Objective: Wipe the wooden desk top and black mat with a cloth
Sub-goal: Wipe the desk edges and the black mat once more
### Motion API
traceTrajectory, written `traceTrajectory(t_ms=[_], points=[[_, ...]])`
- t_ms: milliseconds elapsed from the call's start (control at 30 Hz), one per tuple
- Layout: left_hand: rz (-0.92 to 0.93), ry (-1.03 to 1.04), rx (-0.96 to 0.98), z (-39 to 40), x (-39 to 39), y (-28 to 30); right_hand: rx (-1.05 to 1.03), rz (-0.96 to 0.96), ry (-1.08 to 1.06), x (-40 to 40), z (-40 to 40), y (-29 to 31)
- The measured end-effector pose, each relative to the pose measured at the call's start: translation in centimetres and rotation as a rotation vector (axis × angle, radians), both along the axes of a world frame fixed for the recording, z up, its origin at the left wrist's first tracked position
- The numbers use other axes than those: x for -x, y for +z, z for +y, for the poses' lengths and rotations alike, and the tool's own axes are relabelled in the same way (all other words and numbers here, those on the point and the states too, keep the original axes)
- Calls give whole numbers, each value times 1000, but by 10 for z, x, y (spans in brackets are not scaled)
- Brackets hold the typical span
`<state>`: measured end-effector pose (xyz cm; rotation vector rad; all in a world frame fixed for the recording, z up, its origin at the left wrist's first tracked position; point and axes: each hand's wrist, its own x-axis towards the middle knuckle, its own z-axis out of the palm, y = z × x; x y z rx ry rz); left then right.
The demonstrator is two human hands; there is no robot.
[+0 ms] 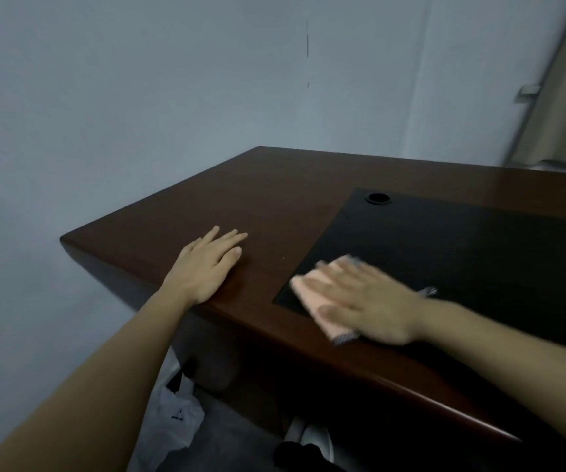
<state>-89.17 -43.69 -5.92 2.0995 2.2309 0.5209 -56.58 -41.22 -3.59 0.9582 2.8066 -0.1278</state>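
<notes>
1. Cloth (312, 294), pink with a grey patterned edge, is pressed flat onto the near left corner of the black mat (462, 253) and overlaps the mat's front edge onto the wood.
2. It is covered by the right hand (366, 301), whose fingers are laid straight and slightly spread over the fabric; the hand is blurred.
3. The left hand (206, 264) is rested palm down on the wooden desk top (257, 199), near its left front edge, with fingers straight and close together and nothing held.
4. The mat is set into the desk top, and a round cable hole (378, 198) is seen at its far left corner.
5. A white plastic bag (176, 420) is seen on the floor below the desk.
6. A pale wall (172, 80) is seen behind the desk.
</notes>
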Motion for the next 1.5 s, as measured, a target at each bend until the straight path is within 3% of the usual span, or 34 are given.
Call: traceTrajectory(t_ms=[133,233,367,533,633,800,900,1000,1100,1267,1367,1500], points=[[104,67,-30,-4,-11,5,-21,-2,-333,-19,62,-5],[149,140,-141,-11,-21,10,-28,-23,-420,4,67,-6],[116,188,-326,-22,-35,11,-18,-24,-238,39,14,-7],[-208,96,-401,-21,-78,14,-42,35,69,5,-61,-5],[-258,-13,-378,-17,-109,15,-5,20,21,-38,-38,0],[-190,-111,-270,-16,-132,11,-32,-3,-375,-103,56,-4],[-143,-99,-225,-13,-132,9,-33,-1,-514,-102,80,-10],[-114,-101,-202,-11,-132,8,-30,-12,-483,-69,66,-11],[-127,-109,-194,-11,-131,7,-22,-25,-316,-42,23,-6],[-110,-146,-176,-12,-131,6,5,49,-11,-71,-51,-5],[-108,-143,-131,-13,-134,7,33,46,-73,-114,-45,3],[-102,-150,-102,-15,-135,8,-38,10,-355,-164,26,0]])
